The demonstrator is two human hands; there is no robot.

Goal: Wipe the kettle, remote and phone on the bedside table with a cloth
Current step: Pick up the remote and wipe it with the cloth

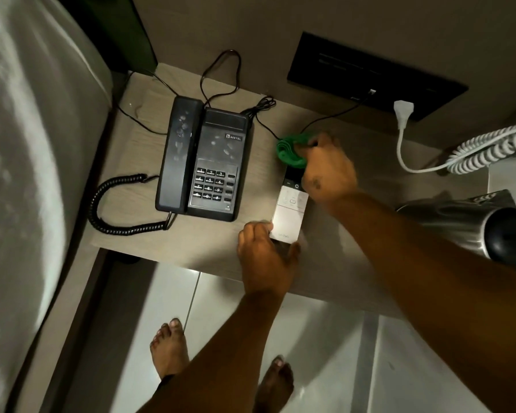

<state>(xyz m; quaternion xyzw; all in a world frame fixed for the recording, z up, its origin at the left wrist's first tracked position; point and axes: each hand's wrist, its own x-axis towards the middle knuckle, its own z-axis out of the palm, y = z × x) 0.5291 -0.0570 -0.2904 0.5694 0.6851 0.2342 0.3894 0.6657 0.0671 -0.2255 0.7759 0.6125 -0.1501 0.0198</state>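
Kettle (471,231) cut off by right edge; cloth (291,152) covers remote (289,213) top; btn labels unreadable.

One phone (204,160), one remote (289,208), one green cloth (289,152), one kettle (471,226), one white plug (403,110); two hands: left hand (265,257), right hand (329,171); two bare feet.

Bedside table layout, seen from above

The phone (204,162) sits toward the left edge of the bedside table (334,263), near the bed (27,174); the remote (289,210) lies just right of it, reaching toward the front edge; the cloth (291,150) rests on the remote's far end; the kettle (471,225) stands at the right edge.
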